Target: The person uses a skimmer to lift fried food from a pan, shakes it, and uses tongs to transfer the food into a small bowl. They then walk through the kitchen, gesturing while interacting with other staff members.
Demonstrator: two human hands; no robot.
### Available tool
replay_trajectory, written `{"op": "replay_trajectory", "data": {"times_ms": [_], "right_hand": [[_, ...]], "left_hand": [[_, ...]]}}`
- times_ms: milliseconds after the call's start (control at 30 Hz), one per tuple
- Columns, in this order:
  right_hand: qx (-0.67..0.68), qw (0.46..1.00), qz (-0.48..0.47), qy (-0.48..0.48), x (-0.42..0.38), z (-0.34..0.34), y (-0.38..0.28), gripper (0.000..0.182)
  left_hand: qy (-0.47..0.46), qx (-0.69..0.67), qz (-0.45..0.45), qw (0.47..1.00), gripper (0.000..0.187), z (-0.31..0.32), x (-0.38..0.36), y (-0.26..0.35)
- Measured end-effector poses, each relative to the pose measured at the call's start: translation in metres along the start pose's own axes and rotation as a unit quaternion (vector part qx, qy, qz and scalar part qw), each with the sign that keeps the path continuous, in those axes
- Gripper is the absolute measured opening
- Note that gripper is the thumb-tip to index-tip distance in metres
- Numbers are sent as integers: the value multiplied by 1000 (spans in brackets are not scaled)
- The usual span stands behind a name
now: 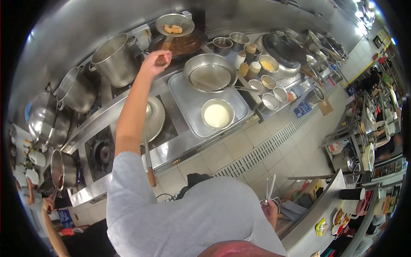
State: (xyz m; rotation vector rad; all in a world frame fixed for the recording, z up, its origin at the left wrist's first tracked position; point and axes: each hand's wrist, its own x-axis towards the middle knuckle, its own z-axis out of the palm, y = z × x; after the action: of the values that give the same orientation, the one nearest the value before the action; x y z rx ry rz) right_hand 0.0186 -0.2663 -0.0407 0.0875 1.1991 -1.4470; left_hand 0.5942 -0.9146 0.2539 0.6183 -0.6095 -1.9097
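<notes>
1. At the lower right of the frame, nearest the camera, the right hand (271, 210) held a pair of chopsticks (270, 187), its fingers closed around their lower ends; the sticks pointed upward.
2. Above the grey sleeve, left of centre, a long wooden-handled ladle (148, 158) lay across a round lid (155, 118) on the stove.
3. In mid-frame a steel tray (188, 107) on the bench carried a bowl of pale liquid (217, 115) and a large empty pan (209, 75).
4. Farther up, the left hand (155, 62) was stretched out, fingers clamped on the handle of a strainer ladle (174, 23).
5. The ladle, holding fried pieces (173, 29), hung over the dark wok (182, 43) at the top centre.
6. A tall stockpot (114, 60) stood at the upper left.
</notes>
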Motion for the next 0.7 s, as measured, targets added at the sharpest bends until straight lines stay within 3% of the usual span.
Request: {"op": "replay_trajectory", "data": {"times_ms": [133,233,333,467,600,700], "right_hand": [[-37,998,40,3,0,-7,-6,12],[-51,996,62,27,-4,-6,-10,15],[-44,995,84,13,-9,-16,-12,18],[-38,993,100,46,-18,-13,-13,27],[-82,986,66,126,-32,4,-11,38],[-30,991,80,104,-25,-22,3,36]], "left_hand": [[60,26,14,998,30,8,-9,-3],[49,39,-3,998,30,16,-22,-3],[37,42,-13,998,12,16,-26,-1],[81,25,4,996,11,16,-24,-3],[64,42,-5,997,9,13,-27,-3],[77,41,-3,996,9,16,-29,-5]]}}
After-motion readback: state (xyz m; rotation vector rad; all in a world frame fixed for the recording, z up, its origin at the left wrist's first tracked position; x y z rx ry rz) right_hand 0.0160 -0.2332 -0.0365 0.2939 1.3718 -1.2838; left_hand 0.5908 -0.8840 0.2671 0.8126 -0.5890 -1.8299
